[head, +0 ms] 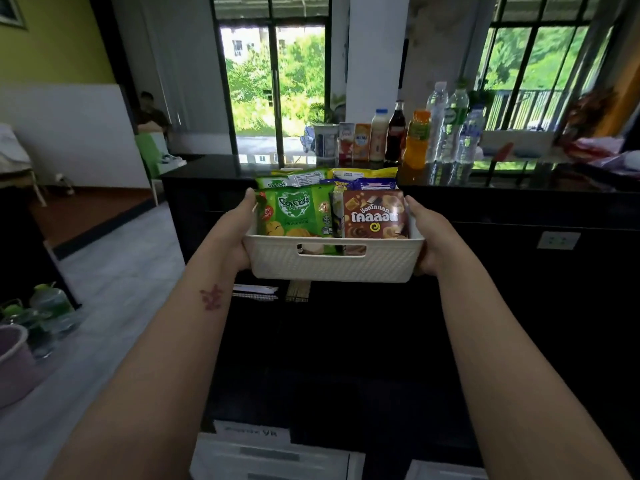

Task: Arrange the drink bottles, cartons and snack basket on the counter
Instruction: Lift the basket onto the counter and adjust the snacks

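Two hands (231, 232) (433, 237) gripping snack basket (332, 266), Thai-lettered packets (375, 214)

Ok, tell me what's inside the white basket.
Snack packets fill the white basket: green packet and brown packet in front, yellow packet and blue packet behind. Anything beneath them, and the basket floor, is covered.

Yellow wall (52, 36) over white panel (69, 133) at left, pale grey floor (114, 278). Black worktop (214, 168) runs across. Beyond its far edge, dark-framed windows (277, 81) either side of a white pillar (374, 53), bright daylight, trees (298, 64) outside. Green chair (149, 150) past left end.
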The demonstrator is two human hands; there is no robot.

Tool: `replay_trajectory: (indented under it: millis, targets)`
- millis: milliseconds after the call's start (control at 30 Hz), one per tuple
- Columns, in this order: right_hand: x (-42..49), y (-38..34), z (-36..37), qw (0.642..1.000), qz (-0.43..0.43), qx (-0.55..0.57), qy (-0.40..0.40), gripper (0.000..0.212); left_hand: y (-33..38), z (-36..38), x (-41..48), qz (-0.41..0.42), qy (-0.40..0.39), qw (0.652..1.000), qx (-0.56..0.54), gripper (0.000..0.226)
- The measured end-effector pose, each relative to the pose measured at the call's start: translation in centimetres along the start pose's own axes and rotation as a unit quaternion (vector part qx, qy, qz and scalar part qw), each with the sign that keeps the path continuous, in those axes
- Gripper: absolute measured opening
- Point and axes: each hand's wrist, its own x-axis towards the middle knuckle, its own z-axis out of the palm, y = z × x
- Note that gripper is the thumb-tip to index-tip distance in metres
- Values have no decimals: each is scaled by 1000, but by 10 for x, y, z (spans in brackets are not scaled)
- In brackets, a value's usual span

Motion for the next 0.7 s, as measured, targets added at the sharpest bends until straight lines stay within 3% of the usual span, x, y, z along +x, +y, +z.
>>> replay_trajectory:
  millis: [167,433,700]
  targets:
    - [15,-32,39,1000,11,-13,1,49,50,-12,22,7,-9,1000,-20,45]
    - [79,-52,130,999,17,-20,28,42,116,-59,108,-1,-18,1000,-1,41]
    - [168,-37,208,999,8,-18,32,38,145,-113,233,-52,-58,997,7,57]
